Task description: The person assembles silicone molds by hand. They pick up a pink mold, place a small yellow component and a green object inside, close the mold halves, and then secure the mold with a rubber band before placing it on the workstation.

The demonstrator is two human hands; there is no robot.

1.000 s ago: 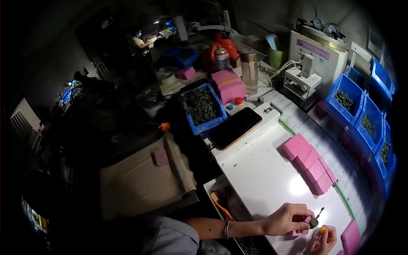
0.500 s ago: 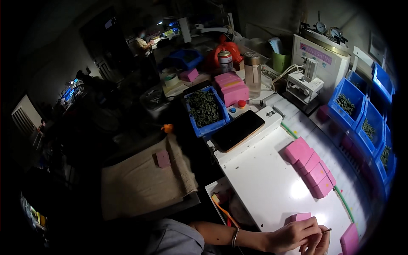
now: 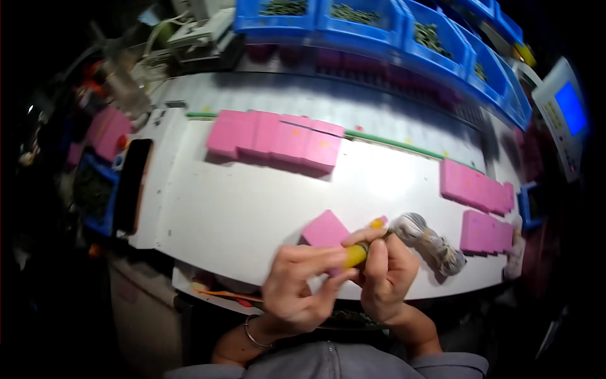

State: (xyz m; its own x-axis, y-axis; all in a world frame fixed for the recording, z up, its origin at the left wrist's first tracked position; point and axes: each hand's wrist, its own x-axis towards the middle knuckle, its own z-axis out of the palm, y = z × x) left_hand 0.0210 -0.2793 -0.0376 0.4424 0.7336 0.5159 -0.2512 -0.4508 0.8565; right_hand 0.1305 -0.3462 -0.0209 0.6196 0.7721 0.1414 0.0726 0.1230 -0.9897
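Left bin (image 3: 104, 225): blue, far left of frame; dark green pieces (image 3: 92, 192) inside.
Your left hand (image 3: 304, 284): lower centre; thumb and fingers pinching a yellow piece (image 3: 355, 256).
Yellow piece: at your left fingertips, between both hands, near the pink block (image 3: 325, 228).
Bin row (image 3: 360, 33): blue, upper centre to upper right; green pieces (image 3: 355, 14) inside.
Your right hand (image 3: 389, 275): pinching a partly hidden dark piece (image 3: 365, 245).
Display unit (image 3: 571, 117): right edge; markings too blurred to read.

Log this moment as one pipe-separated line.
left hand: holds yellow piece | right hand: fingers bent beside it, grip unclear | beyond hands: pink block on white tabletop | right of block: grey-white bundle
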